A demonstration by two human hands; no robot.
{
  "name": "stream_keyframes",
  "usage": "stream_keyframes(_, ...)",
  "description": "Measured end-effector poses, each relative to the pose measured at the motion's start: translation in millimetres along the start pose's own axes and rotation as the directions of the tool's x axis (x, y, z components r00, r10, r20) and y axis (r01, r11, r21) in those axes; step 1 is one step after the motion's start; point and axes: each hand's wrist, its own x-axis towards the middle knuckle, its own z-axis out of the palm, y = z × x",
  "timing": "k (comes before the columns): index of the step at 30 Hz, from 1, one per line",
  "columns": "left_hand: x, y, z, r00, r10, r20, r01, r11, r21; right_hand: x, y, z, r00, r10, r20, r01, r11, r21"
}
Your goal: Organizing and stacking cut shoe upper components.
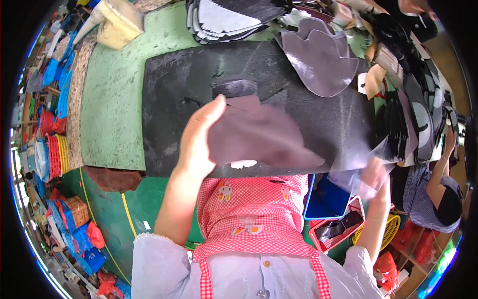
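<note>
My left hand (195, 139) grips the left edge of a brown-mauve leather-like sheet piece (261, 137), thumb on top. The piece hangs over the near part of a black mat (172, 89), its right side smeared by motion. Off to the right, past the mat's near corner, my right hand (374, 178) is closed on a thin clear plastic film (348, 167); both are blurred. Several shiny grey-mauve cut pieces (321, 62) lie overlapped on the mat's far right part.
A stack of black and white cut pieces (226, 20) lies at the far edge. A cream container (119, 25) stands far left on the green tabletop (112, 104). Dark pieces (398, 122) crowd the right. Below are a blue bin (326, 199) and a red basket (341, 229). Another person (433, 194) sits at right.
</note>
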Motion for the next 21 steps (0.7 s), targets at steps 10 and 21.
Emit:
stream_keyframes(10,-26.6,10.3,21.7,1.0,0.015,0.028,-0.02,0.983,0.182,83.3,5.8,201.4,0.79,-0.448,0.418,0.488,0.046,-0.872)
stream_keyframes(21,-34.8,3.8,30.8,0.991,0.055,0.123,-0.12,0.766,0.631,123.7,18.1,227.1,0.678,-0.412,0.608,0.616,-0.132,-0.777)
